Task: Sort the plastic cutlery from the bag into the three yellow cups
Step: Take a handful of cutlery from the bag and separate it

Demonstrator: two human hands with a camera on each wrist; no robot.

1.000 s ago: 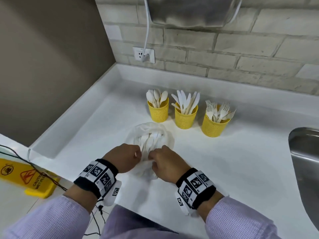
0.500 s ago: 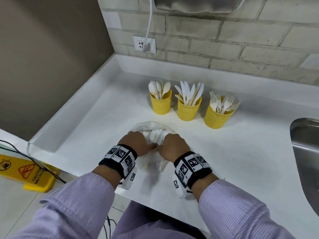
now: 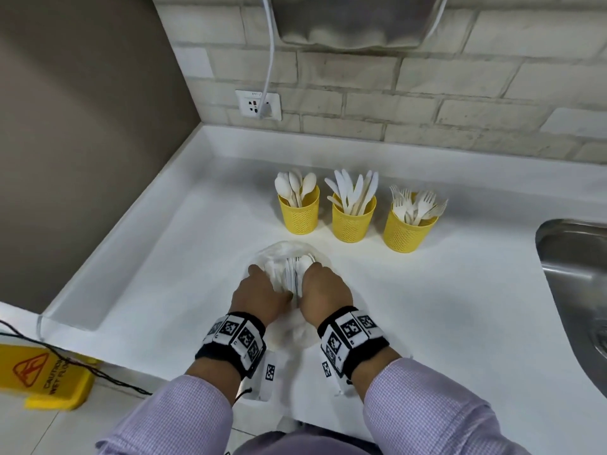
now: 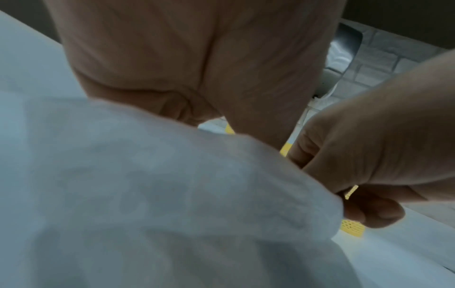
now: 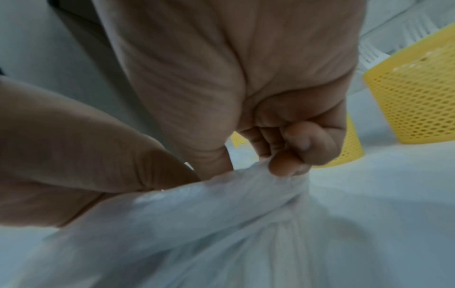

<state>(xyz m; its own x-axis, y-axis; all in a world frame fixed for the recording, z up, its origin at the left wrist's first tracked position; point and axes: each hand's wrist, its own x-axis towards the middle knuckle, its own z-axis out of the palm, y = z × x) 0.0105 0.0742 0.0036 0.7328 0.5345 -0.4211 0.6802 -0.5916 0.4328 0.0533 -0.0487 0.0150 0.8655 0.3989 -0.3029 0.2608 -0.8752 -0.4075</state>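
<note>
A thin clear plastic bag [image 3: 282,257] with white cutlery inside lies on the white counter [image 3: 170,257], in front of three yellow mesh cups. The left cup [image 3: 299,213] holds spoons, the middle cup [image 3: 353,221] knives, the right cup [image 3: 407,233] forks. My left hand [image 3: 259,290] grips the bag's left side, and my right hand [image 3: 323,285] pinches bunched bag film on its right side. The right wrist view shows the right hand [image 5: 290,148] with fingers and thumb curled tight on the film [image 5: 221,204]. In the left wrist view the bag [image 4: 147,194] fills the lower frame.
A steel sink [image 3: 578,284] is set into the counter at the right. A brick wall with a socket [image 3: 259,105] and a white cable stands behind the cups. A yellow wet-floor sign [image 3: 42,376] lies on the floor at the left, below the counter's edge.
Both hands have slid forward along the bag toward the cups, still holding it. The head view has tilted up, so the cups sit lower in the frame.
</note>
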